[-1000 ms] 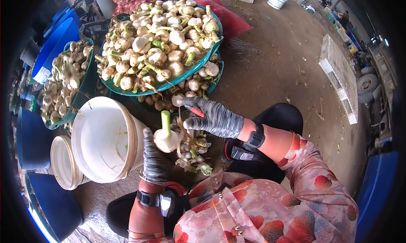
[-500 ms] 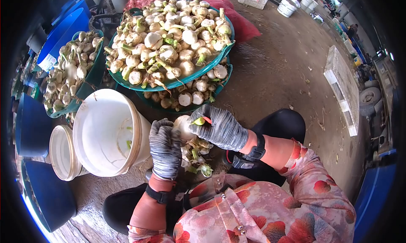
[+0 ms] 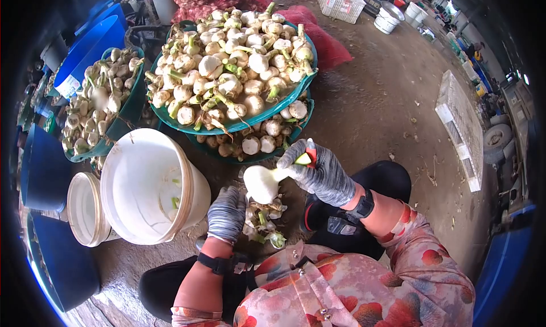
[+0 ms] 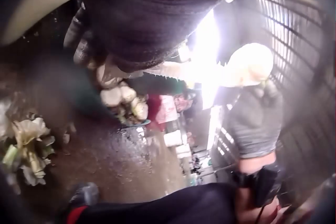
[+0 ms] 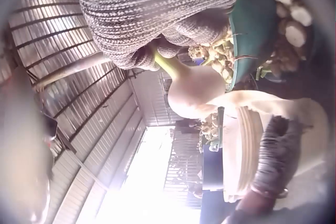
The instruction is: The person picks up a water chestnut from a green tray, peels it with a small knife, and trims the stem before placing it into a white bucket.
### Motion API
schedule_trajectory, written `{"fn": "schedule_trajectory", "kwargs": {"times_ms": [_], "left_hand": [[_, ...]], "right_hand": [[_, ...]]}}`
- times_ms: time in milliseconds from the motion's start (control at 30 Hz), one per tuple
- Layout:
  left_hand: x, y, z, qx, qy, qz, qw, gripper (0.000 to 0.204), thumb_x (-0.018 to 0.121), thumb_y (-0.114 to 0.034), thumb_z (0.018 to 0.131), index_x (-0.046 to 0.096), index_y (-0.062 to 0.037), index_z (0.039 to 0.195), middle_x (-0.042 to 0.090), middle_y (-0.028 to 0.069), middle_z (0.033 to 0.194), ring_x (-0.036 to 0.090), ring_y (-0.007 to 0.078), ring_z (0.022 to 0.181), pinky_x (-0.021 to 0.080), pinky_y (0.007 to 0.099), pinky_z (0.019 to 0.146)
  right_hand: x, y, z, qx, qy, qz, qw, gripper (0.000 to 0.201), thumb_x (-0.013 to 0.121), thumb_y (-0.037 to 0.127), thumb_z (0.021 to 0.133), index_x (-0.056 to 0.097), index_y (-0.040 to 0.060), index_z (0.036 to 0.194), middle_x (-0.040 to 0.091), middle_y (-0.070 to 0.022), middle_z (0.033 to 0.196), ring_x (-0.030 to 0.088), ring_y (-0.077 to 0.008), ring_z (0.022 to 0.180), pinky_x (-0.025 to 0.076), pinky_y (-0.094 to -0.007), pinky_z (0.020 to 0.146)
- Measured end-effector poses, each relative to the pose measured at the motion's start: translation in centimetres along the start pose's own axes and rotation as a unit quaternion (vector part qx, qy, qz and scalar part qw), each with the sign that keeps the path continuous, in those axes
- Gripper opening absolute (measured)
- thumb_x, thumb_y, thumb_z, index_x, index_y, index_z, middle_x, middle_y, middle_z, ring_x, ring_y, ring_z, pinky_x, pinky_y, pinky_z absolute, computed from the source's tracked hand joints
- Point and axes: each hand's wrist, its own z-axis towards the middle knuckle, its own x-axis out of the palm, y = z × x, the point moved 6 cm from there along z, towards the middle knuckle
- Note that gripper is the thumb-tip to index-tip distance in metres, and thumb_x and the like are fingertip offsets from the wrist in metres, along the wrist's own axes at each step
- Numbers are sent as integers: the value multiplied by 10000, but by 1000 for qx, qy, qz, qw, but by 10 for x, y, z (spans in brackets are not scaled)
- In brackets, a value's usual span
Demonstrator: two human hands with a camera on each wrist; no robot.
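Look first at the garlic bulb: half a second ago tucked between two hands and partly covered, now in plain view, leaning with its stem toward 2 o'clock. Gripped by that stem in the curled fingers and thumb of the right hand, just off the bulb toward 2 to 3 o'clock. Caught in the same grip, something red, perhaps a knife handle, too small to be sure. Set apart from the bulb, near it at 8 o'clock: the left hand, with fingers bent; cannot tell whether holding any peel.

Judging by this, likely a break between strokes of the cleaning work, with the weight now on the right hand alone. Smooth and white on the side shown, so probably stripped of most outer skin, yet with stem still attached. Near below at 6 o'clock, a heap of peelings on the floor; at 9 o'clock, a white bucket with green scraps inside; toward 11 o'clock, well beyond, a green basket heaped with browner, rougher bulbs, so probably plenty left to do
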Motion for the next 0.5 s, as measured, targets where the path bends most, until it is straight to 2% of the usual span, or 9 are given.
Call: {"fn": "schedule_trajectory", "kwargs": {"times_ms": [67,100,133,167,233,333,400,433,500], "left_hand": [[13,-2,-4,-67,127,67,987,228,584,-245,913,653,-54,1017,669,232,968,658,411,899,538,503,783],[28,6,-8,-96,232,131,959,270,579,-243,897,669,-77,1090,684,221,1018,680,395,894,551,496,772],[41,10,-9,-94,309,165,932,299,599,-251,877,681,-89,1114,690,198,1086,679,376,991,538,491,848],[48,10,-17,-66,351,181,916,318,601,-265,877,671,-84,1129,673,190,1149,661,376,1047,520,491,898],[53,9,-30,-33,390,199,898,337,602,-279,877,661,-80,1143,655,183,1212,642,377,1104,501,492,948],[41,-1,-31,-12,406,217,888,534,638,-340,877,548,-83,1336,571,217,1342,571,398,1213,436,509,1049],[-3,-31,-11,-89,207,-61,972,787,702,-352,879,313,-102,1516,465,221,1450,542,373,1264,439,504,1059],[-9,-43,-6,-82,163,-302,936,885,743,-359,862,235,-106,1541,436,205,1470,528,343,1279,447,488,1058],[-20,-59,7,-85,110,-640,756,1030,817,-354,825,143,-108,1564,379,148,1496,507,279,1270,473,428,1048]], "right_hand": [[-3,-9,0,116,-27,83,989,216,682,238,946,656,55,1058,696,-24,909,656,-131,814,532,-292,757],[-10,-21,0,196,-47,105,974,236,676,269,955,660,66,1074,622,24,795,572,-68,647,476,-238,581],[-11,-27,-1,215,-81,285,930,214,666,290,965,664,89,1038,531,53,707,477,-21,558,377,-203,480],[-17,-31,-1,238,-109,249,932,211,673,305,960,662,101,1013,522,57,685,479,-15,560,372,-199,476],[-26,-34,2,257,-141,212,932,211,680,320,956,660,112,987,512,60,664,481,-9,561,366,-195,471],[-27,-50,1,264,-175,235,919,213,675,291,961,652,93,1035,460,84,655,414,-24,508,335,-193,447],[-25,-49,3,226,-170,131,950,213,662,301,971,657,95,1027,497,79,664,441,-17,529,346,-190,459],[-19,-47,4,236,-151,102,954,206,657,305,974,660,103,1013,534,70,686,462,-10,549,353,-176,471],[-3,-26,6,179,-77,76,978,250,672,299,960,669,66,1053,617,20,756,560,-55,662,463,-230,612]]}}
